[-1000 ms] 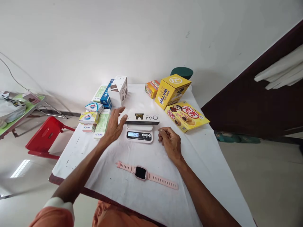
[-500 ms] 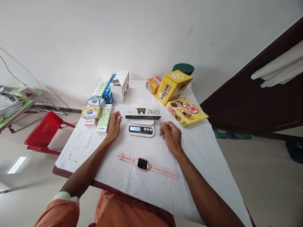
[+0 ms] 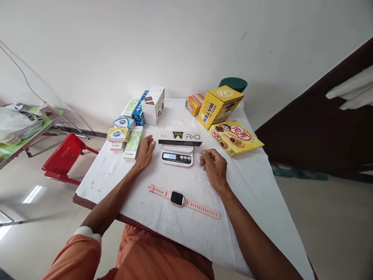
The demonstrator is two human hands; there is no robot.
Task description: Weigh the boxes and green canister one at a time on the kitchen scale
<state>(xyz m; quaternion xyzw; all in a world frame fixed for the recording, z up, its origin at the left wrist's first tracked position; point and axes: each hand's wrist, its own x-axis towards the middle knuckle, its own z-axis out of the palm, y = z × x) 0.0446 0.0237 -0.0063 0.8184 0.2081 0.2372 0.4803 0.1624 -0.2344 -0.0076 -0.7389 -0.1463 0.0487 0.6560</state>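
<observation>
A long black box (image 3: pixel 180 137) marked R&O lies flat across the platform of a small white kitchen scale (image 3: pixel 177 156), near the middle of the white-covered table (image 3: pixel 256 186). The box overhangs the platform at both ends, and the scale's lit display faces the person.

The left hand (image 3: pixel 145 152) rests on the cloth just to the left of the scale, close to the box's left end but not touching it. Its fingers are loosely bent and it grips nothing. The right hand (image 3: pixel 214 166) rests on the cloth just to the right of the scale, curled into a loose fist, and nothing can be seen inside it.

Nearer the person, between the two forearms, a pink smartwatch (image 3: pixel 177 198) lies flat with its strap stretched out.

Just left of the left hand lies a pale green box (image 3: pixel 134 142), with small soap boxes (image 3: pixel 118 134) stacked beside it. Behind these are a blue box (image 3: pixel 139 111) and an upright white carton (image 3: pixel 154 105). On the right half of the table, a flat yellow snack box (image 3: pixel 235 137) lies near the edge, a yellow cube box (image 3: pixel 219 105) marked WATER stands behind it, and a small orange box (image 3: pixel 194 103) sits to that one's left. A red stool (image 3: pixel 65 157) stands on the floor, left of the table
</observation>
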